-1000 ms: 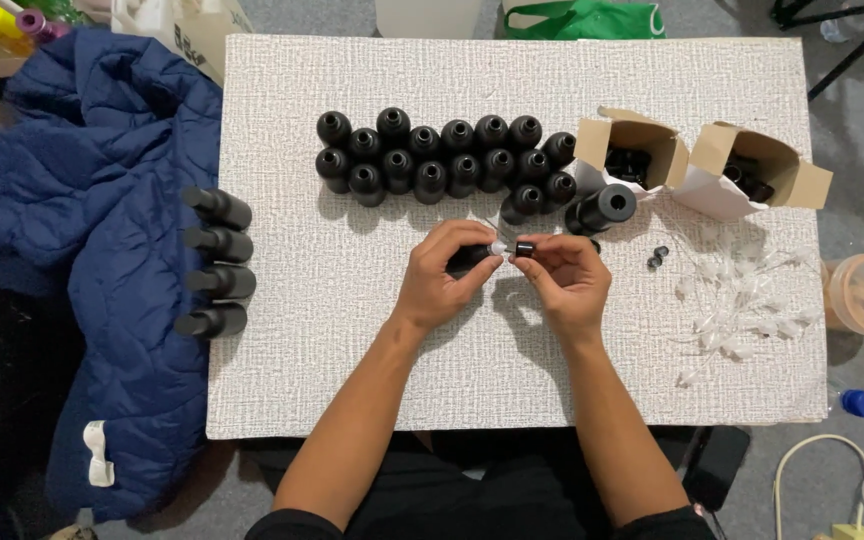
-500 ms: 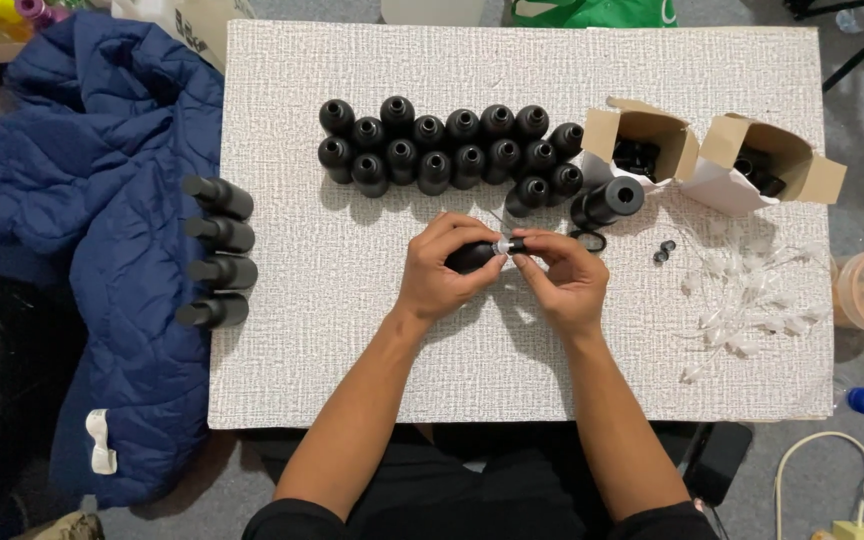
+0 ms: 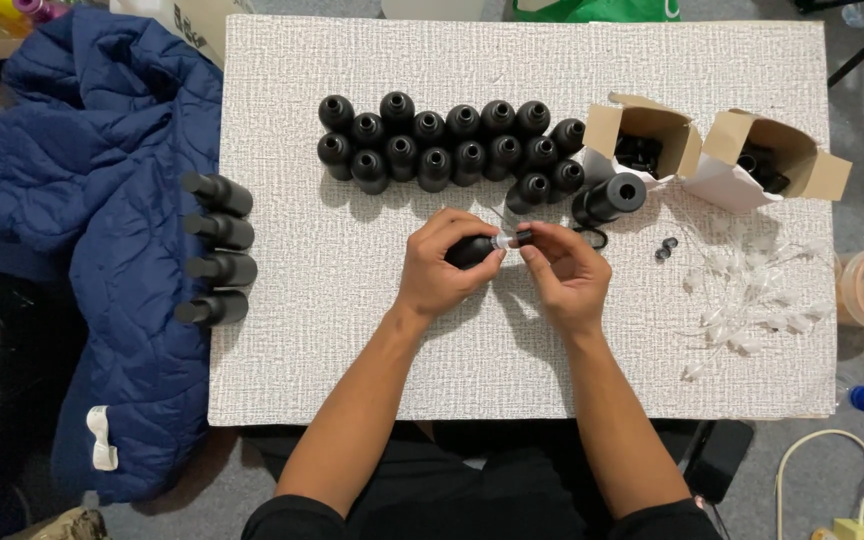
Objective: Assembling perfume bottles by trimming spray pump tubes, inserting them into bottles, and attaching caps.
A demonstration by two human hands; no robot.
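My left hand [image 3: 442, 268] is closed around a small black bottle [image 3: 470, 250] lying sideways over the middle of the white textured table [image 3: 302, 340]. My right hand [image 3: 564, 270] pinches a small black cap [image 3: 523, 237] at the bottle's neck, where a clear insert [image 3: 501, 241] shows between the two. The hands touch each other around the bottle. Behind them stands a cluster of several upright black bottles [image 3: 442, 145].
Two open cardboard boxes [image 3: 642, 140] [image 3: 774, 158] with black parts sit at the back right. A black bottle [image 3: 607, 198] lies beside them. Clear plastic pieces [image 3: 752, 295] are scattered at the right. Several black bottles [image 3: 217, 250] lie on a blue jacket [image 3: 82, 230] at the left.
The hands stay at the same spot; the right fingers have shifted slightly at the bottle's neck. The view has drifted a little.
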